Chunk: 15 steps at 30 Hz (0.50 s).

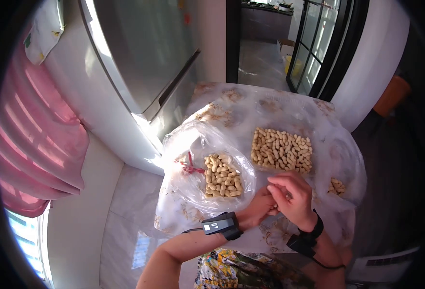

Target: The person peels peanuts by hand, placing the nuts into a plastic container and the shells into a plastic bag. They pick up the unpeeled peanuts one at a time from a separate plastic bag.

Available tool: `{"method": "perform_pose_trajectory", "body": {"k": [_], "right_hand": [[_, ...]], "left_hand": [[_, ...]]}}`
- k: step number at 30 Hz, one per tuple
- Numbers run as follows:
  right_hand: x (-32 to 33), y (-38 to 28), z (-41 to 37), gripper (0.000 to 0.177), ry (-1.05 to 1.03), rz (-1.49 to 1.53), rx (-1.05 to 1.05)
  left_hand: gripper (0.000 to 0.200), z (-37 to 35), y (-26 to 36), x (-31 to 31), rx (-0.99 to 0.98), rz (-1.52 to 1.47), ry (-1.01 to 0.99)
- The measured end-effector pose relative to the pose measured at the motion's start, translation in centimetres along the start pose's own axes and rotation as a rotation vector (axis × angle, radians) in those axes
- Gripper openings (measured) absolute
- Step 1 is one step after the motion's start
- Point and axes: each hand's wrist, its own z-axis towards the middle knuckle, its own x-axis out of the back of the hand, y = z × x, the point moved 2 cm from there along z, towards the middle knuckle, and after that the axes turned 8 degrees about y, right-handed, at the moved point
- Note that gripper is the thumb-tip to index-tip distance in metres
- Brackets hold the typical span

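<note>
1. Meeting over the near side of the table (pixel 294 103), the two hands come together fingertip to fingertip, just below the large rectangular bed of peanuts (pixel 282 150).
2. The right hand (pixel 293 192) is loosely curled, thumb and forefinger bent inward; the left hand (pixel 259 208) has its fingers drawn in beneath it. From here I can't tell whether a peanut is pinched between them.
3. More peanuts lie in a block at the clear bag (pixel 174 188), beside a red tie (pixel 189 168), and a small heap (pixel 337 187) sits to the right.
4. Each nut looks light and dry, its shell stiff but brittle, rough enough not to slip. I'd take one by its waist or ends, between thumb and forefinger; a hard squeeze would likely crack it.
</note>
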Motion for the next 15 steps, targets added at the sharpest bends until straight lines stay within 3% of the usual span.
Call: {"method": "perform_pose_trajectory", "body": {"k": [2,7,15], "right_hand": [[1.9,1.5,-0.9,0.016,0.053,-0.081,0.022],[5.1,4.1,-3.2,0.017,0.108,-0.091,-0.102],[4.3,4.1,-4.5,0.031,0.042,-0.001,-0.068]], "left_hand": [[0.02,0.5,0.0,-0.8,-0.001,-0.293,-0.062],[0.028,0.4,0.4,-0.9,0.0,-0.307,-0.006],[0.028,0.7,0.1,-0.6,0.023,-0.257,-0.066]]}}
